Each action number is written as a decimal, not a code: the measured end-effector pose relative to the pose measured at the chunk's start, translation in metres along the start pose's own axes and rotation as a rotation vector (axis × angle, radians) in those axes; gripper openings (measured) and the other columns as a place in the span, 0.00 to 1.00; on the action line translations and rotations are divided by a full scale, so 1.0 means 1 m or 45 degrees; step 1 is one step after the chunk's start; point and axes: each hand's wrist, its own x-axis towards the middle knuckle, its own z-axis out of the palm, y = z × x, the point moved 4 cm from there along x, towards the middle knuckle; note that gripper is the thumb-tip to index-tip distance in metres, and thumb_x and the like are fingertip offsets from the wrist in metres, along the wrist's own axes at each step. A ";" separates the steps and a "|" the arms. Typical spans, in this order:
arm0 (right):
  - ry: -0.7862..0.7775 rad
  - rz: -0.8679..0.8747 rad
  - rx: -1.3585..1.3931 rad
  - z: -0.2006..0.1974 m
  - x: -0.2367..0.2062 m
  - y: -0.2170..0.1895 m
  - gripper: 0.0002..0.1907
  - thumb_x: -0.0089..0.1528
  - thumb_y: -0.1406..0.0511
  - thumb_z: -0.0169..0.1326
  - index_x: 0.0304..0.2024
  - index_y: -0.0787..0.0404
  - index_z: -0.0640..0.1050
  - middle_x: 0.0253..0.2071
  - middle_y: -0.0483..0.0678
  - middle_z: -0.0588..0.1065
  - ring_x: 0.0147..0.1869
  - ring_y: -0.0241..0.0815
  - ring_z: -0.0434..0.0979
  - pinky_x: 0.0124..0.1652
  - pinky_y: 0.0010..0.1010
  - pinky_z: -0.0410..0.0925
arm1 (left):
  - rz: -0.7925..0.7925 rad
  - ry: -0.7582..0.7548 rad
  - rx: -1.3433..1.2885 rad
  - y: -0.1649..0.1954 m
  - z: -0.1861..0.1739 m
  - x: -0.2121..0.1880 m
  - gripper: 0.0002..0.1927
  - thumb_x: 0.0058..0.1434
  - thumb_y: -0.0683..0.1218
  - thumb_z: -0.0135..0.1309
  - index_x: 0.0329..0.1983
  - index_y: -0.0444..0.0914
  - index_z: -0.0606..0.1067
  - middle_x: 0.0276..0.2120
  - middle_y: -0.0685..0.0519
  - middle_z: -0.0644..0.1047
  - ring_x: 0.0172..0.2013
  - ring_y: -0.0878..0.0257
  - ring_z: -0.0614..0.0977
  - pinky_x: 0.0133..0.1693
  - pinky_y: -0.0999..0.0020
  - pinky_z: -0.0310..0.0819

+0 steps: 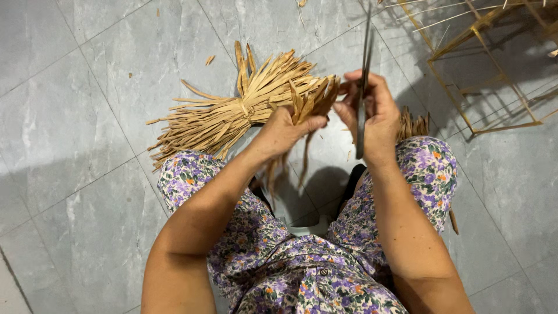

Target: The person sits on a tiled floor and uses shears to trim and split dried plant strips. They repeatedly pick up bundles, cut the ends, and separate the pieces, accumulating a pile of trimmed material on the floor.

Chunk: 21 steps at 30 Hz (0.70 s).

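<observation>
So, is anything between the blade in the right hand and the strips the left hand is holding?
Nothing visible. The left hand grips a small bunch of dry strips, and the right hand holds the long dark blade right beside their tips. The tied bundle lies behind on the floor.

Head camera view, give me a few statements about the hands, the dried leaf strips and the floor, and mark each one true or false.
1. The left hand grips a small bunch of dried leaf strips. True.
2. The right hand is empty. False: it holds a long, thin dark blade that stands upright in its grip.
3. A tied bundle of dried strips lies on the grey tiled floor. True.
4. The tied bundle rests in the person's lap. False: it lies on the floor beyond the knees.
5. A frame of thin golden sticks stands at the upper right. True.
6. The floor is bare wood. False: it is grey stone-look tile.
</observation>
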 end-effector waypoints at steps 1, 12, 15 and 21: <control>0.006 -0.002 -0.017 -0.002 0.002 0.000 0.25 0.63 0.74 0.66 0.60 0.60 0.73 0.48 0.44 0.79 0.45 0.31 0.78 0.44 0.23 0.74 | -0.112 0.034 0.134 -0.003 -0.004 0.001 0.15 0.64 0.54 0.60 0.43 0.37 0.82 0.27 0.55 0.80 0.29 0.65 0.79 0.33 0.69 0.75; -0.362 -0.024 -0.643 -0.019 0.003 -0.007 0.29 0.54 0.71 0.72 0.58 0.58 0.79 0.45 0.44 0.80 0.43 0.34 0.77 0.43 0.28 0.72 | 0.084 -0.051 0.101 0.001 -0.018 0.002 0.16 0.64 0.51 0.60 0.42 0.33 0.77 0.29 0.54 0.80 0.30 0.67 0.81 0.35 0.68 0.80; -0.239 0.015 -0.383 -0.019 0.005 -0.007 0.28 0.57 0.69 0.70 0.59 0.59 0.77 0.48 0.42 0.80 0.49 0.31 0.79 0.47 0.26 0.74 | 0.013 -0.004 0.265 0.003 -0.024 0.001 0.17 0.64 0.53 0.59 0.43 0.34 0.78 0.28 0.54 0.82 0.29 0.68 0.82 0.35 0.69 0.79; -0.326 -0.142 -0.453 -0.017 0.003 -0.014 0.28 0.56 0.70 0.71 0.58 0.62 0.77 0.48 0.44 0.79 0.48 0.33 0.79 0.43 0.26 0.72 | 0.144 0.126 0.727 0.009 -0.023 -0.003 0.18 0.63 0.54 0.62 0.46 0.36 0.77 0.34 0.45 0.82 0.35 0.54 0.83 0.40 0.60 0.76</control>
